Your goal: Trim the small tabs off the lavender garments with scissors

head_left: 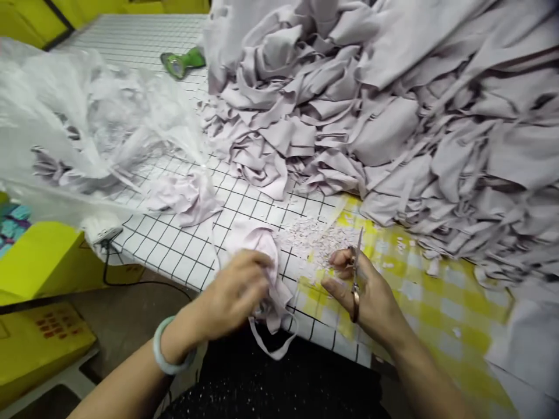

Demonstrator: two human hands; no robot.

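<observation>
My left hand [238,291], with a pale green bangle at the wrist, is over a crumpled piece of pale pink fabric [275,297] at the table's front edge. Its fingers are curled and somewhat blurred, and whether they grip the fabric cannot be made out. A thin strap of that fabric hangs over the edge. In my right hand [367,291] are small scissors [355,285], a handle loop around a finger and the blades pointing up. Small fabric snippets [321,241] lie scattered between and beyond the hands.
A large heap of greyish-pink fabric pieces [323,116] covers the back and right. At left lies a clear plastic bag [96,116] with fabric inside, and behind it a green tape roll [181,63]. Yellow boxes [41,343] stand beside the gridded table [174,256]. Yellow checked cloth [428,308] lies right.
</observation>
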